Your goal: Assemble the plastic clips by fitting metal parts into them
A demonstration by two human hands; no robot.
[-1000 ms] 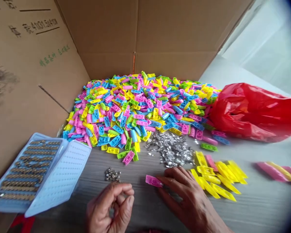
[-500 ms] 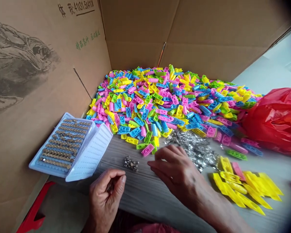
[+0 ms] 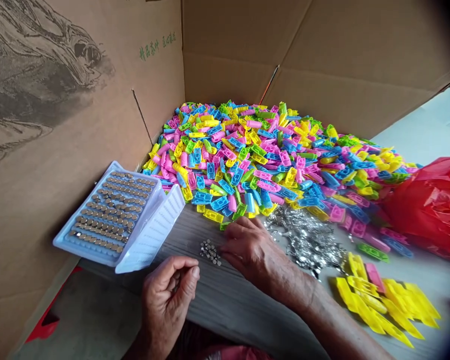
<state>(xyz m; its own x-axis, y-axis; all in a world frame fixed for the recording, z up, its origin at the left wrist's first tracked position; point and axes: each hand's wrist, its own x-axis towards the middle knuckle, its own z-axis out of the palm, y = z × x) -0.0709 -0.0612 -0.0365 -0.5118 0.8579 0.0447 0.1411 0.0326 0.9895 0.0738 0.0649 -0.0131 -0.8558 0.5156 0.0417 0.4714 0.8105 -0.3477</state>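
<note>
My left hand (image 3: 168, 295) rests at the table's near edge with thumb and fingers curled together; what is inside them is hidden. My right hand (image 3: 249, 247) reaches left, palm down, fingers bent, its tips touching a small heap of tiny metal button cells (image 3: 210, 251) on the grey wooden table (image 3: 232, 300). Just beyond that hand begins a big pile of pink, blue, yellow and green plastic shells (image 3: 270, 155). A blue-white plastic tray (image 3: 112, 217) with rows of button cells sits to the left.
Cardboard walls (image 3: 60, 125) close off the left and back. A heap of shiny metal clips (image 3: 307, 240) lies right of my right hand. Yellow assembled pieces (image 3: 382, 300) lie at the right front. A red plastic bag (image 3: 431, 205) sits at the far right.
My right hand let go of a pink shell, moved left across the table and reached the small heap of button cells. The view swung left. My left hand stayed curled.
</note>
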